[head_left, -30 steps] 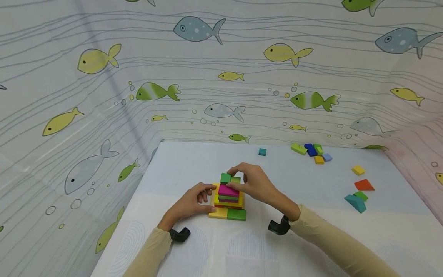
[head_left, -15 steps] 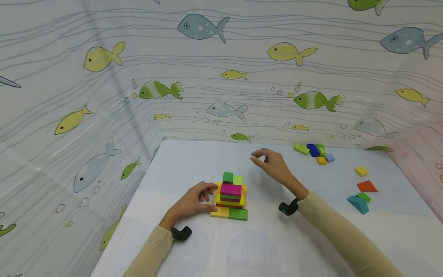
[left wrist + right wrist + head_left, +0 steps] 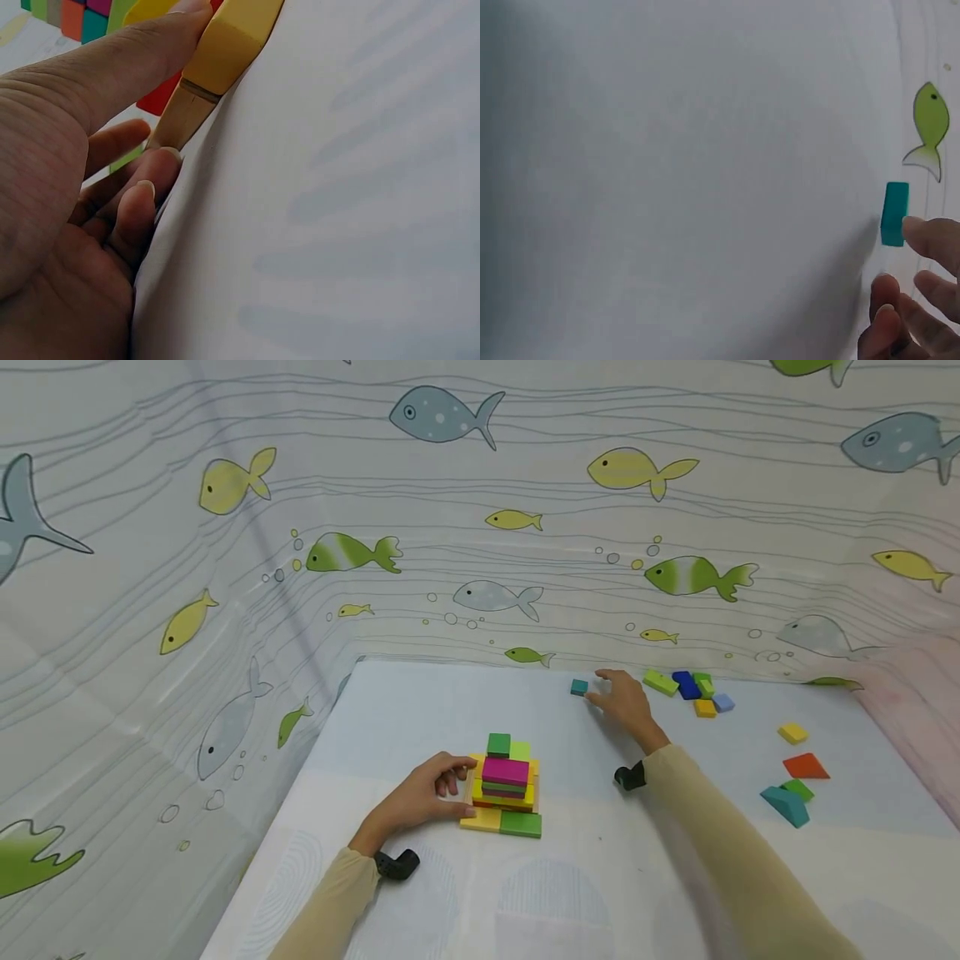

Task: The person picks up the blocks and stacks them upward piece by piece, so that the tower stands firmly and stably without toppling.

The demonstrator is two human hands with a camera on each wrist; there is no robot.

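In the head view a stack of toy blocks stands mid-table, with a magenta block (image 3: 505, 771) above yellow ones and a dark green block (image 3: 498, 745) beside a lime block (image 3: 521, 750) behind it. My left hand (image 3: 420, 797) holds the stack's left side, index finger at the back and thumb on the front yellow block (image 3: 480, 819). The left wrist view has the thumb on a yellow block (image 3: 232, 45); the other fingers curl loosely below. Farther back, my right hand (image 3: 626, 703) reaches beside a small teal block (image 3: 579, 687), thumb and fingers spread. In the right wrist view the thumb is at that teal block's edge (image 3: 895, 214).
A group of blocks, including a dark blue one (image 3: 686, 685), lies at the back right. Nearer along the right lie a yellow block (image 3: 792, 732), an orange-red piece (image 3: 806, 766) and a teal triangle (image 3: 785, 806). A fish-patterned wall covering (image 3: 495, 552) rises behind the table.
My right hand has left the top of the stack and moved back and right to the teal block. My left hand has stayed at the stack. The head view has shifted slightly.
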